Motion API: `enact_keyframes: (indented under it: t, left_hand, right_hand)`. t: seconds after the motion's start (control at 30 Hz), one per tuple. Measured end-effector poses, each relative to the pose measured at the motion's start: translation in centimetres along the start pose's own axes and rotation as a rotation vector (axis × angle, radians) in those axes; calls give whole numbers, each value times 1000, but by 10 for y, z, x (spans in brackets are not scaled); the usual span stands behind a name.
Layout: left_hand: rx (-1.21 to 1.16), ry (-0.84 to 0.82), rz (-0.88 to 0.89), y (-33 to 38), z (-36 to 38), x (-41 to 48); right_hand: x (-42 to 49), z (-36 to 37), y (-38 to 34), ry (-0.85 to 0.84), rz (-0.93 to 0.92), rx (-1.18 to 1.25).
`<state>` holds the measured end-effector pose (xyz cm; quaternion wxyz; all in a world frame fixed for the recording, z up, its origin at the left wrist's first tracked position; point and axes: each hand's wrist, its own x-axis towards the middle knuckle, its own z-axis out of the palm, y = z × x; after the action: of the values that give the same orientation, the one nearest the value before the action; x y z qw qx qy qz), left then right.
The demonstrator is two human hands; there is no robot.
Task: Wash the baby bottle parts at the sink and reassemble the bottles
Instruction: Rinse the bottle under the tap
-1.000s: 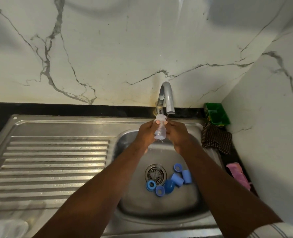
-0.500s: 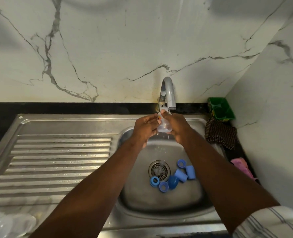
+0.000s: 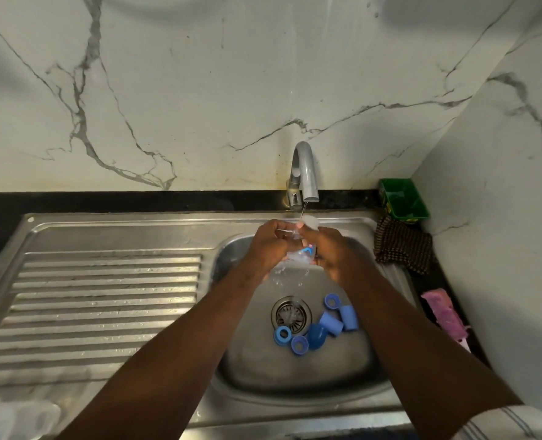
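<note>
I see my left hand (image 3: 268,246), grip curled round the clear bottle (image 3: 298,256) held under the running tap (image 3: 306,173), above the sink basin (image 3: 263,360). My right hand (image 3: 331,254) grips its other side. Blue caps and rings (image 3: 322,327) lie below, just beside the drain (image 3: 291,314).

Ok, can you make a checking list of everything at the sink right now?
Surface: steel sink, ribbed draining side wet.
Job's things: clear bottle under the running tap; blue parts lying in the basin beside the drain.
Clutter: green tub, checked cloth, pink sponge right of the sink; clear plastic pieces at bottom left, blurred.
Hands: left hand and right hand both hold the bottle.
Cables: nothing seen.
Surroundings: marble wall behind and to the right.
</note>
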<state>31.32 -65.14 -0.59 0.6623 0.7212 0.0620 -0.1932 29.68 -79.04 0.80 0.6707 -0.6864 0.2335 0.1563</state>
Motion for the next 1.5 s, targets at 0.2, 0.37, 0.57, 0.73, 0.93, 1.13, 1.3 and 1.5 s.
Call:
enact_keyframes:
  t: [0.2,0.37,0.57,0.73,0.93,1.13,1.3,1.5]
  left_hand:
    - [7,-4,76,4,-6,1]
    - [45,-20,-46,1,-12,0]
    - [156,30,76,-3,-14,-5]
    - [303,31,260,-11,-9,-8]
    - [108,-62,167,1,-16,-7]
    - [100,-57,90,3,-18,-4]
    - [208,42,74,-8,-18,1]
    - [247,49,99,-10,-26,-10]
  right_hand:
    - [1,-1,2,-14,-66,102]
    - [-10,1,-3,-144,-58,176]
    - [-15,5,0,-87,39,157]
    - [-15,6,3,-108,-7,-4]
    - [-16,-6,2,-121,-74,55]
    - [-24,-1,0,-86,-35,103]
    - [-23,6,0,-133,-24,60]
    - [-18,9,5,-140,-56,-187]
